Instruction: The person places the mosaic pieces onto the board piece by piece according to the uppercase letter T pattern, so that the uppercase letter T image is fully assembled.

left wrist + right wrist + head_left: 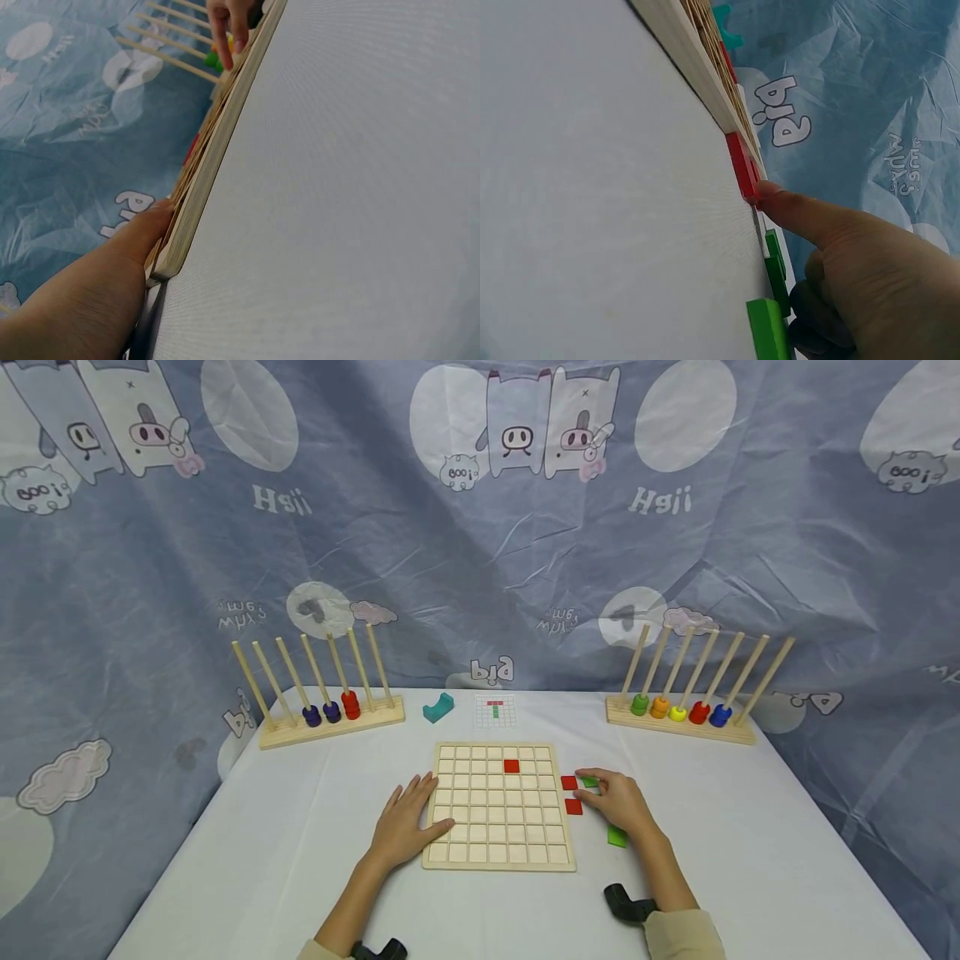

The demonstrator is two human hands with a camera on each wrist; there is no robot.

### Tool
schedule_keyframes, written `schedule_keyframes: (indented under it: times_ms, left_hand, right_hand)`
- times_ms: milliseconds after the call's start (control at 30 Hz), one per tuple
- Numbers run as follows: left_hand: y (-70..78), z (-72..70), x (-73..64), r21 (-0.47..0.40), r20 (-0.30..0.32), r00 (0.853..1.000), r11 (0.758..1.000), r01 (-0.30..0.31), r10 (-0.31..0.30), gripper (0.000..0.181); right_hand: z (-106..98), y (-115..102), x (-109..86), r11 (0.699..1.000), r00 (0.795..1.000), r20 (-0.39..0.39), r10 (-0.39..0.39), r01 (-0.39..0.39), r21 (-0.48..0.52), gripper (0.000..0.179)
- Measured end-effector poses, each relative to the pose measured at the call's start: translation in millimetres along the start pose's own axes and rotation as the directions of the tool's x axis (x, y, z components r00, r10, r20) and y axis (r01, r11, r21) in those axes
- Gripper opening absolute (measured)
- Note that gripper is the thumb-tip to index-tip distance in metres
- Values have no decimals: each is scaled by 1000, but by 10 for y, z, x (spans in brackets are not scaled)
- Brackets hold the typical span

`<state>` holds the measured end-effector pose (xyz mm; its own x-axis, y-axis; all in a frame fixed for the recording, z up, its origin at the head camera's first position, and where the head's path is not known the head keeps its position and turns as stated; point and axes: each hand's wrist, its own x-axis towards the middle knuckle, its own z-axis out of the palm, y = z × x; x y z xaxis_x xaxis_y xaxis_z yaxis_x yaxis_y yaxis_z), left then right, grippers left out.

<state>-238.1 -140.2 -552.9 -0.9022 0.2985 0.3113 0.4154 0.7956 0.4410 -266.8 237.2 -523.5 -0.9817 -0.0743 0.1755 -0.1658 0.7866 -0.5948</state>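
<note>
White table: left hand (pixel 403 827) flat on grid board (pixel 498 806); right hand (pixel 618 802) fingertip touches red tile (pixel 742 169).

Light: bright and even over my table (pixel 300 827), seemingly from above.
Shadows: faint, soft under my hands.
Glare: none.
Edges: head view bows outward.
Focus: my wrist views blur up close.

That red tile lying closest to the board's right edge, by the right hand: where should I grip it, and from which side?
Pinch the red tile by its two opposite thin edges, coming from above. It lies flat on the white table, so only the edges offer purchase. The wooden board crowds its left side, so probably take the near and far edges. The right hand is already beside it.
</note>
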Motion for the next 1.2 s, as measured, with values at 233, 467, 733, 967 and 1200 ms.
schedule_keyframes:
  times_ms: [233, 467, 733, 967, 1200]
  left_hand:
    - [-6, 0, 3, -4, 2, 1000, 1000, 5, -5, 83]
    - [2, -8, 12, -10, 4, 1000, 1000, 5, -5, 82]
    - [-1, -10, 12, -5, 9, 1000, 1000, 5, -5, 82]
    - [-6, -4, 15, 3, 12, 1000, 1000, 9, -9, 83]
    - [-13, 1, 13, 5, 17, 1000, 1000, 16, -16, 84]
  right_hand:
    - [-5, -20, 35, 999, 999, 39, 31, -30, -15, 40]
    - [-15, -48, 49, 998, 998, 49, 50, -49, -31, 38]
    - [-15, -62, 63, 998, 997, 53, 52, -50, -43, 38]
    - [-11, -62, 65, 998, 997, 52, 53, -51, -43, 37]
    - [-11, -52, 63, 998, 998, 56, 41, -39, -41, 34]
